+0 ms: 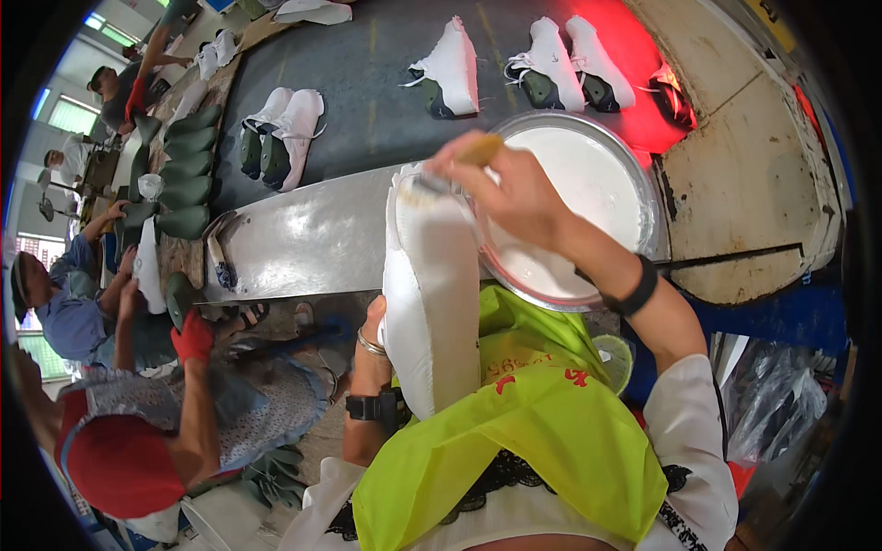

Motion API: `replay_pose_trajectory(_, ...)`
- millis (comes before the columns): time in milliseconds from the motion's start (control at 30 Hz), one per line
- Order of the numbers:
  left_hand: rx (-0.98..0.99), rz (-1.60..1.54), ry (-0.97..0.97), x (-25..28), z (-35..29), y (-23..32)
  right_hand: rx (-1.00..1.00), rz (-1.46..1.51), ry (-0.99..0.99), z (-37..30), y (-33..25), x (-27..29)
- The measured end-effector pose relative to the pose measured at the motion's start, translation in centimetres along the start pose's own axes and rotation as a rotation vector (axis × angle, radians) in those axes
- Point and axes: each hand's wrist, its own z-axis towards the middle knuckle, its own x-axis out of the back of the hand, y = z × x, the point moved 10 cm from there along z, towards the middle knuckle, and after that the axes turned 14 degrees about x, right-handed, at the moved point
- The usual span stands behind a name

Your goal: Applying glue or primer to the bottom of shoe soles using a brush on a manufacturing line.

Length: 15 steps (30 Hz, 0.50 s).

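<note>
My left hand (371, 323), mostly hidden behind it, grips a white shoe upper (432, 303) that stands tilted up in front of me. Its underside faces me, and a wet-looking patch shows near its top end. In my right hand (514, 188) is a brush with a wooden handle (480, 150); its bristles (428, 186) touch that top end, a little blurred by motion. Just beyond my right wrist sits a round metal basin (657, 216) of white liquid (588, 174).
A metal plate (303, 230) borders a dark belt (358, 55) carrying several white shoe uppers (450, 69). Red light glows at the belt's right end, beside a worn cream housing (744, 165). Green soles (188, 165) line a left-hand board, where co-workers stand, one with a red glove (191, 338).
</note>
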Motion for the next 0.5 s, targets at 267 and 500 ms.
replay_pose_trajectory(267, -0.248, -0.307, -0.282, -1.1, -0.8, 3.4, -0.92, 0.277, -0.026, -10.1, 0.6, -2.8)
replay_pose_trajectory(500, -0.277, -0.136, -0.09, 1.2, 6.7, 18.7, -1.025, 0.392, 0.419, -9.9, 2.6, 3.8)
